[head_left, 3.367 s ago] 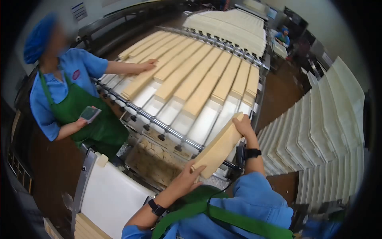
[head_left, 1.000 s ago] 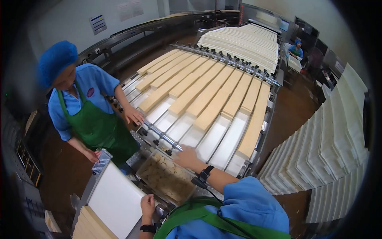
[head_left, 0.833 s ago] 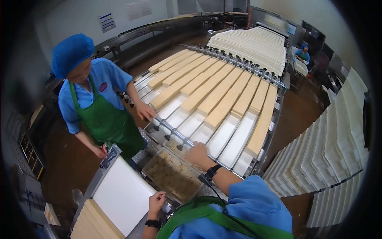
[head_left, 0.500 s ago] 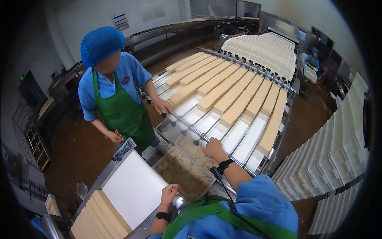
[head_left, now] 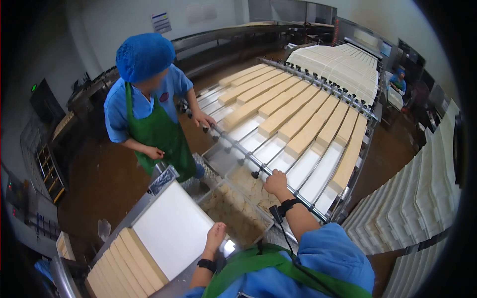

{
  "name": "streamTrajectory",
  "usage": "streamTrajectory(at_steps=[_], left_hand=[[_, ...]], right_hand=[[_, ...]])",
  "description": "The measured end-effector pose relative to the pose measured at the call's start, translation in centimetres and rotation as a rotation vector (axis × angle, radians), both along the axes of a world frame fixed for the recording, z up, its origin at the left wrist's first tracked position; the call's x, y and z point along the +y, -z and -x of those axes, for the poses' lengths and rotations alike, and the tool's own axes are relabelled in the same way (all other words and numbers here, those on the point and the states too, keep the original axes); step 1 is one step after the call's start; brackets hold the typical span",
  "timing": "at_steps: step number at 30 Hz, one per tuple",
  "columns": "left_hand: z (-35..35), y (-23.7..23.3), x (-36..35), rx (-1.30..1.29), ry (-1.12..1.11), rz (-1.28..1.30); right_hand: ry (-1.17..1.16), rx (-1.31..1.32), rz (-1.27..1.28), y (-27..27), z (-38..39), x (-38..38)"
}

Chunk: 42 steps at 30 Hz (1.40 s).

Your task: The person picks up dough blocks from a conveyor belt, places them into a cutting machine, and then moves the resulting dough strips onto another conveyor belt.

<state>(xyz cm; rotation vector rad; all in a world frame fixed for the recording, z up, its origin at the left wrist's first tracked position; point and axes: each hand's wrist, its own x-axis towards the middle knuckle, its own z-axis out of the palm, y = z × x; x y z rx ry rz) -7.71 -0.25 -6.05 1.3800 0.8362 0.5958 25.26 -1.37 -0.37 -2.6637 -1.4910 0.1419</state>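
Note:
My right hand (head_left: 276,182) rests with curled fingers on the metal rail (head_left: 256,162) along the near end of a wide conveyor. Beyond the rail, long pale-yellow blocks (head_left: 303,115) lie side by side in white lanes (head_left: 318,169) split by thin rods. My left hand (head_left: 215,238) is closed beside the edge of a white belt (head_left: 171,228), and nothing shows in its fingers. More pale-yellow blocks (head_left: 126,260) stand packed in a row on that belt. Below and between my hands sits a bin (head_left: 236,216) with pale scraps in it.
A co-worker (head_left: 154,119) in a green apron stands across from me, one hand (head_left: 202,119) at the rail's far end. Stacked white trays (head_left: 402,184) rise on my right. Another person (head_left: 398,81) is far back on the right. Black knobs (head_left: 255,175) stick out along the rail.
The view has turned slightly left, so the conveyor appears further right. The co-worker's head has dipped forward. My hands keep nearly the same places, the right one still at the rail.

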Motion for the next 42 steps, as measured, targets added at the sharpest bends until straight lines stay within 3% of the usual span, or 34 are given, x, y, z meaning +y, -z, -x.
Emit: streamTrajectory(at_steps=[5,8,11,17,18,19,21,23,24,27,31,33,37,42], left_hand=[[-0.3,-1.8,-0.3,0.140,-0.059,-0.111],[0.7,-0.3,0.2,0.034,-0.031,-0.036],[2.9,0.1,0.4,-0.125,-0.213,0.017],[13.0,-1.3,-1.6,0.080,-0.783,-0.210],[14.7,-0.9,-2.0,0.180,-0.926,-0.312],[16.4,-2.3,-2.8,0.432,-1.012,-0.249],[20.1,-0.3,-4.5,1.132,-1.133,-0.529],[22.0,-0.3,-5.8,1.307,-1.203,-0.266],[22.9,-0.3,-6.3,1.384,-1.234,-0.125],[24.9,0.4,-7.0,1.342,-1.172,0.047],[25.0,-0.5,-6.3,1.257,-1.110,0.089],[24.4,-1.1,-6.0,1.300,-1.057,0.089],[24.0,0.7,-6.2,1.460,-0.971,-0.046],[24.0,0.8,-6.0,1.534,-0.864,-0.008]], right_hand=[[-0.035,-0.092,-0.006,0.9,-0.4,0.3],[-0.045,-0.118,-0.072,0.8,-0.3,0.2],[-0.061,-0.117,-0.125,2.4,-1.3,0.3],[-0.050,0.152,-0.180,1.0,-1.6,0.3],[-0.058,0.060,-0.226,1.0,-0.7,0.5],[-0.069,-0.030,-0.276,0.9,0.3,0.6],[-0.097,-0.057,-0.348,0.8,2.5,1.7],[-0.136,0.074,-0.377,0.9,5.5,3.4],[-0.244,-0.061,-0.399,0.9,7.5,4.2],[-0.555,0.058,-0.359,4.0,11.6,8.5],[-0.788,0.067,-0.118,4.9,23.0,12.3],[-0.864,0.105,0.010,4.5,28.7,13.8],[-0.937,0.144,0.021,7.1,39.1,16.3],[-1.001,0.199,0.062,6.4,49.8,19.2]])
